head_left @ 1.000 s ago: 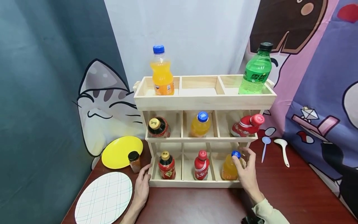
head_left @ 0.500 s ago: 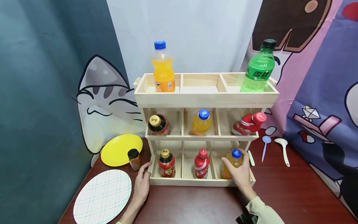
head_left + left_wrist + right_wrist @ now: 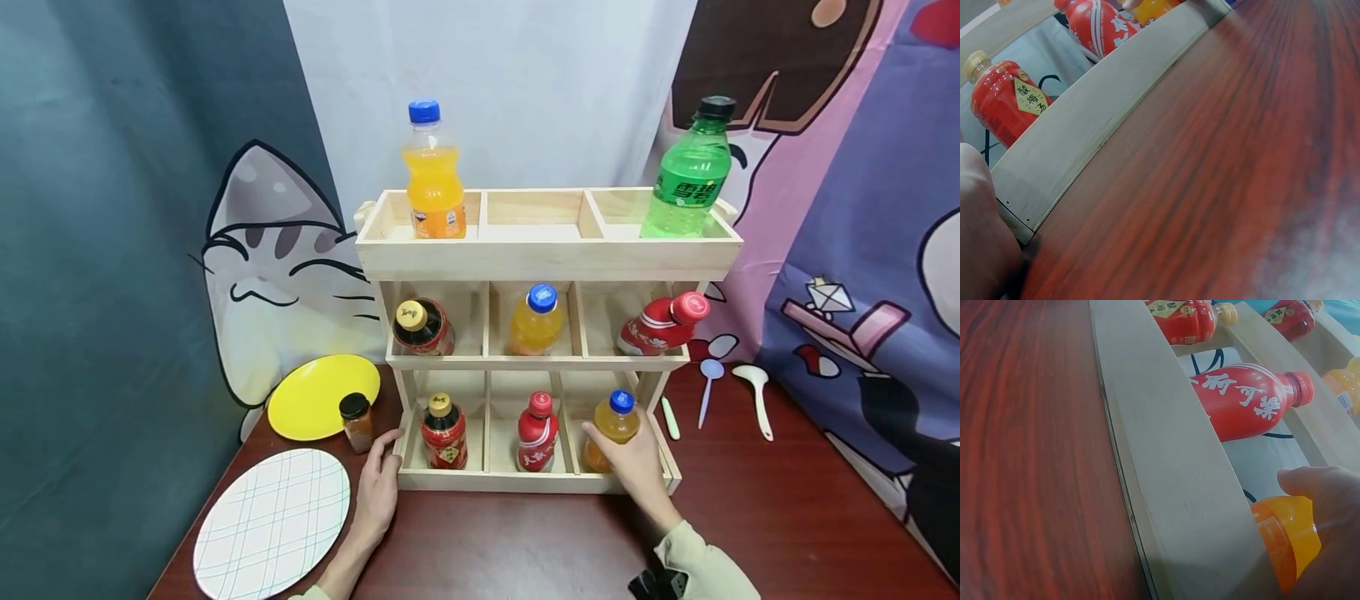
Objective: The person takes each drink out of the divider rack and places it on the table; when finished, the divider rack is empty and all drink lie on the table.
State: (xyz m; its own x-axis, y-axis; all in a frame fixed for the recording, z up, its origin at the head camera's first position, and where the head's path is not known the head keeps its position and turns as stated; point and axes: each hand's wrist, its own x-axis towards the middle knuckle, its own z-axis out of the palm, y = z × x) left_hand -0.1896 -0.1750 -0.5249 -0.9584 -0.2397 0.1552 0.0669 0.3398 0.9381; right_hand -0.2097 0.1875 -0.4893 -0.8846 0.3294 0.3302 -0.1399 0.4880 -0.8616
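Observation:
A wooden three-tier rack [image 3: 540, 260] stands on the table, its tiers split into compartments. In the bottom right compartment, an orange soda bottle [image 3: 617, 423] with a blue cap stands under my right hand [image 3: 639, 460]. The thumb lies along its left side and the fingers go behind it, mostly hidden. In the right wrist view the thumb stretches above the orange bottle [image 3: 1288, 534]. My left hand [image 3: 377, 492] rests against the rack's lower left side, fingertips at the edge. Near it are a red-labelled dark bottle [image 3: 444, 433] and, in the middle compartment, a red bottle [image 3: 537, 435].
The upper tiers hold more bottles, among them a green soda bottle [image 3: 688, 171] and a tilted red bottle [image 3: 660, 325]. Left of the rack are a yellow plate [image 3: 322, 396], a spice jar [image 3: 356, 422] and a checked white plate [image 3: 273, 525]. A white spoon [image 3: 757, 396] lies on the right.
My right hand has moved left and lower, its thumb passing from the cap to the bottle's left side. My left hand stays at the rack. The head view has shifted slightly.

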